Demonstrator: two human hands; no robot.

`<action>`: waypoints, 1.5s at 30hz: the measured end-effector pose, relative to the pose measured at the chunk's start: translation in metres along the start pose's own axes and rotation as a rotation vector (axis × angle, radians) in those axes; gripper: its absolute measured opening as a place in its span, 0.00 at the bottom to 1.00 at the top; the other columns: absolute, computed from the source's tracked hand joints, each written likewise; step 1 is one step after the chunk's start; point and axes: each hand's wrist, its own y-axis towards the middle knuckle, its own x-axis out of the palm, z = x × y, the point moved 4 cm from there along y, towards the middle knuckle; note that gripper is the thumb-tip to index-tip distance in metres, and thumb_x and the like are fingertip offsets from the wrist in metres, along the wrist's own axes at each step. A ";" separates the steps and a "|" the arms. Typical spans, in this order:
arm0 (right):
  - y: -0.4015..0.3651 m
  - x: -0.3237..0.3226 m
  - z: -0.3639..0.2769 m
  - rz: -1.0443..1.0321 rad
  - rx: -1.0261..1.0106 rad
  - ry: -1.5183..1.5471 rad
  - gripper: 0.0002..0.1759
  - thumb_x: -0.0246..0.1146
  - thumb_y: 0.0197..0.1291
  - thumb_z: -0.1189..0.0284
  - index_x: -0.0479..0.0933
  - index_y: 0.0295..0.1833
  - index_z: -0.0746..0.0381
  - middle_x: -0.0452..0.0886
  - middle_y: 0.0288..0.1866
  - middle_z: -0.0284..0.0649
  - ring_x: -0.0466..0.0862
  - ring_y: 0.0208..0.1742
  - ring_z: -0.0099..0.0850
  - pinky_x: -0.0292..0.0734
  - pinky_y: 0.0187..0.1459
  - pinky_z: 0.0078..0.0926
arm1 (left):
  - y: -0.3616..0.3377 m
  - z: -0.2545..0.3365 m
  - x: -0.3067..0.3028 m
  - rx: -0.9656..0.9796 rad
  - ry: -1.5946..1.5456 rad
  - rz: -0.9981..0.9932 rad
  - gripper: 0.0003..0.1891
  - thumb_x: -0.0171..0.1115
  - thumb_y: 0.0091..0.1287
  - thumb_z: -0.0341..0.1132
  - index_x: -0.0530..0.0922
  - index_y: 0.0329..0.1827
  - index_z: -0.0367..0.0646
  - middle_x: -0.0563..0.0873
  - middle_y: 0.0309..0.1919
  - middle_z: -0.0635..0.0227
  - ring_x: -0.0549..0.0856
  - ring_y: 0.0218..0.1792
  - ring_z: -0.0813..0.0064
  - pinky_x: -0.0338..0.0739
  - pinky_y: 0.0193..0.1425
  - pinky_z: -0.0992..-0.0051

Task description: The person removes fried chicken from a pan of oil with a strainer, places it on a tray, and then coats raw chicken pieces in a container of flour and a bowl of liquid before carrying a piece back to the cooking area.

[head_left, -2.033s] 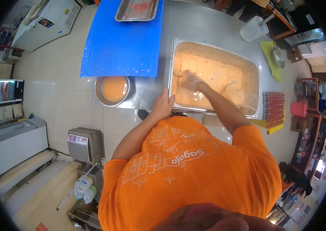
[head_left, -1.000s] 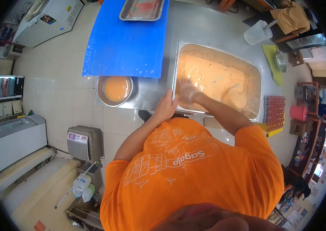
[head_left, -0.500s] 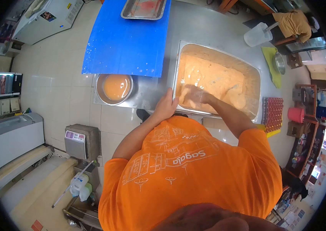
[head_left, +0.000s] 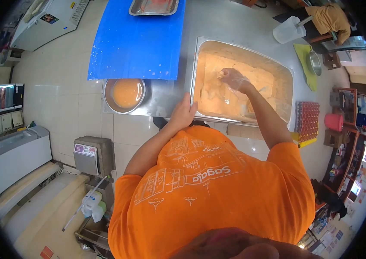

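A deep rectangular metal pan (head_left: pixel 240 43) on the steel table holds a pale orange, powdery-looking mass (head_left: pixel 211 69). With its fingers against the near left corner, my left hand (head_left: pixel 184 113) grips the pan's rim. My right hand (head_left: pixel 234 80), in a clear thin glove, is over the middle of the mass. Its fingers are drawn together, and what they hold, if anything, is too small to make out. To the left stands a round metal bowl (head_left: pixel 106 96) of orange liquid (head_left: pixel 126 93).
A blue sheet (head_left: pixel 135 52) bearing a metal tray (head_left: pixel 153 11) covers the table's left part. Red egg trays (head_left: pixel 307 117), a metal bowl (head_left: pixel 315 63) on a yellow-green cloth (head_left: pixel 302 60) and a white plastic jug (head_left: pixel 287 31) stand right. Another person in orange (head_left: pixel 330 23) is beyond.
My right hand has risen from the pan's near left part toward its middle, and its fingers now show clearly. My left hand stays on the rim. The view has shifted slightly.
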 end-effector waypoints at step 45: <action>0.054 0.009 0.055 -0.442 0.030 -0.193 0.23 0.64 0.54 0.62 0.78 0.51 0.65 0.83 0.48 0.50 0.83 0.51 0.43 0.76 0.49 0.38 | -0.248 -0.099 -0.016 -0.616 -0.204 0.709 0.12 0.51 0.77 0.38 0.77 0.51 0.38 0.80 0.33 0.67 0.77 0.31 0.79 0.75 0.36 0.76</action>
